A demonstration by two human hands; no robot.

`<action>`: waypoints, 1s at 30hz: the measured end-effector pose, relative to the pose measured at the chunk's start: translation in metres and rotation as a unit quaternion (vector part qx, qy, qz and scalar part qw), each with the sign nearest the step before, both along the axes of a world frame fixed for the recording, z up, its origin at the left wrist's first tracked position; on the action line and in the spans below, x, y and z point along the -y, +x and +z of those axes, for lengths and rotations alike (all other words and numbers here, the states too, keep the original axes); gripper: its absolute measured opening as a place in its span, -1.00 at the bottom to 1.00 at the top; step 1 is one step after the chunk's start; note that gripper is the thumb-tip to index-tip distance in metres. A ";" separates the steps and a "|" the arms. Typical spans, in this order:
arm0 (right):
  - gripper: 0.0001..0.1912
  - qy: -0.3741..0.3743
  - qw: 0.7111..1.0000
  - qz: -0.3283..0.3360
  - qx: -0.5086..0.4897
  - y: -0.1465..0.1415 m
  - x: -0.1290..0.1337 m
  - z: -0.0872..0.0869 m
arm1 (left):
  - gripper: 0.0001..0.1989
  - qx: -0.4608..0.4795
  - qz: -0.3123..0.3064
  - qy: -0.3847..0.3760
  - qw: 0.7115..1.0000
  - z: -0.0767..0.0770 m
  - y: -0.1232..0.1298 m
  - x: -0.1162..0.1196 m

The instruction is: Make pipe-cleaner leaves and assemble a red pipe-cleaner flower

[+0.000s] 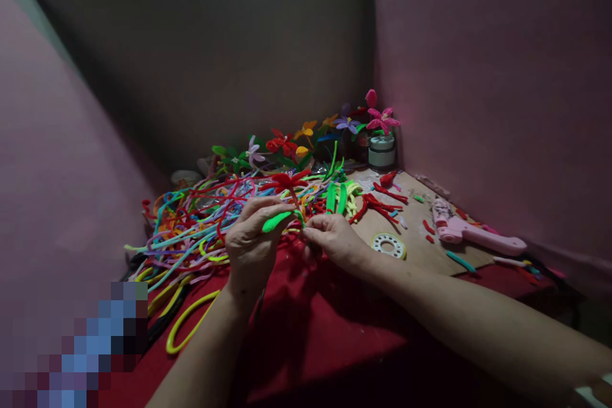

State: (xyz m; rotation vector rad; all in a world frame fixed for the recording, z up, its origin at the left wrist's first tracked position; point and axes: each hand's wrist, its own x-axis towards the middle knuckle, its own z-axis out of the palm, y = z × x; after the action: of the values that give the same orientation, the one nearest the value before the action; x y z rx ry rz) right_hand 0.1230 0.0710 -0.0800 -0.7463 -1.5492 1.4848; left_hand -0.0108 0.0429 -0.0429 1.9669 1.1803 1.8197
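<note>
Between my hands stands a red pipe-cleaner flower (287,180) on a thin stem, with a bright green leaf (277,222) at its side. My left hand (253,236) is closed on the flower by the leaf and upper stem. Lower down, the fingertips of my right hand (335,239) pinch together at the stem; the exact grip is partly hidden. Just beyond the right hand lie two green leaf loops (336,197) and a bunch of red pipe-cleaner pieces (377,205).
A heap of coloured pipe cleaners (191,236) spreads across the left. Finished flowers (282,141) line the back, near a grey pot (381,152). On the right are a board (421,258), a white tape spool (388,246) and a pink glue gun (482,236). Pink walls rise on both sides.
</note>
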 end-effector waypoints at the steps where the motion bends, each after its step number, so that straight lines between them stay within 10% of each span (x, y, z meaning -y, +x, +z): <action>1: -0.80 -0.005 1.000 0.000 -0.005 0.000 0.000 0.000 | -0.85 -0.011 0.012 0.017 1.000 0.003 -0.001 0.002; 10: -0.76 0.012 0.998 -0.056 -0.003 0.006 -0.010 -0.003 | -0.80 -0.117 0.030 0.059 0.991 0.007 0.000 0.014; 14: -0.77 0.140 0.979 -0.145 0.035 0.014 -0.020 -0.008 | -0.78 0.062 -0.012 -0.063 0.996 0.010 -0.003 0.006; 21: -0.79 0.274 0.933 -0.202 0.114 0.017 -0.021 -0.015 | -0.54 0.258 -0.242 -0.449 0.820 0.013 -0.021 -0.012; 30: -0.81 0.293 0.923 -0.218 0.125 0.018 -0.019 -0.013 | -0.76 0.126 -0.366 -0.501 0.774 0.004 -0.021 -0.003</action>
State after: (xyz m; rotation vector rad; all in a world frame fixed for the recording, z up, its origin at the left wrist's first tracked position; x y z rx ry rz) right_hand 0.1412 0.0897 -0.0928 -0.8617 -1.7489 0.5652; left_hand -0.0323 0.0462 -0.0385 1.1881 0.8088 0.7214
